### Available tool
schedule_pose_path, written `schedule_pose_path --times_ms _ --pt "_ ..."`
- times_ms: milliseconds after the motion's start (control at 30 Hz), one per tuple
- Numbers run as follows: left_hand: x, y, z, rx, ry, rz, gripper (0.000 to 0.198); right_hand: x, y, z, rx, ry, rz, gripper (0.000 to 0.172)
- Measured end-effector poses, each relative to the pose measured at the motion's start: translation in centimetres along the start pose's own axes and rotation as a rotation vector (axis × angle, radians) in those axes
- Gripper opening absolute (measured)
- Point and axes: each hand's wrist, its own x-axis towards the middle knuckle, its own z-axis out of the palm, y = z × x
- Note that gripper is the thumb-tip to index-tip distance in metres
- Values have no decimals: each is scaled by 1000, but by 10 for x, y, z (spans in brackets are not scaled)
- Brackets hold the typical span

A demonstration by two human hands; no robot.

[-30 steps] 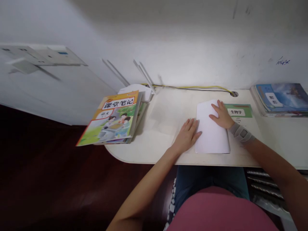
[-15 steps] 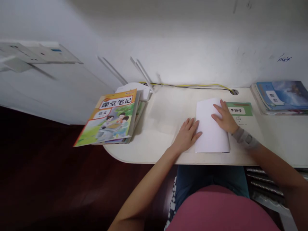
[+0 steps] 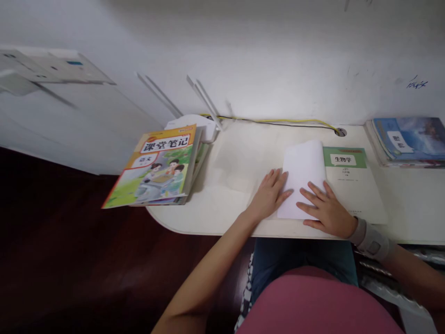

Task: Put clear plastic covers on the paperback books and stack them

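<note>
A white paper sheet is folded over the left part of a book with a green and white cover. My left hand lies on the desk with fingers spread, its fingertips on the sheet's left edge. Lower on the sheet, near its right edge, my right hand rests flat with the fingers apart. A grey band circles my right wrist. Part of the book is hidden under the paper and my right hand.
A pile of books with a colourful top cover overhangs the left end of the white desk. Behind it stands a white router with antennas. More stacked books lie at the right. Yellow and black cables run along the wall.
My right hand has slid down the sheet toward the desk's front edge, uncovering more of the green and white book. My left hand has stayed nearly in place.
</note>
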Motion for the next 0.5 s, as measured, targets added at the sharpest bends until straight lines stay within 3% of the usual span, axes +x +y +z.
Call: schedule_pose_path --times_ms 200,400,500 --pt "0 -2 1 -11 6 11 61 2 6 -4 123 15 3 48" --pt "0 -3 4 -25 49 11 61 31 70 13 358 247 444 62" --pt "-1 -3 4 -24 55 0 63 46 84 30 387 275 550 71"
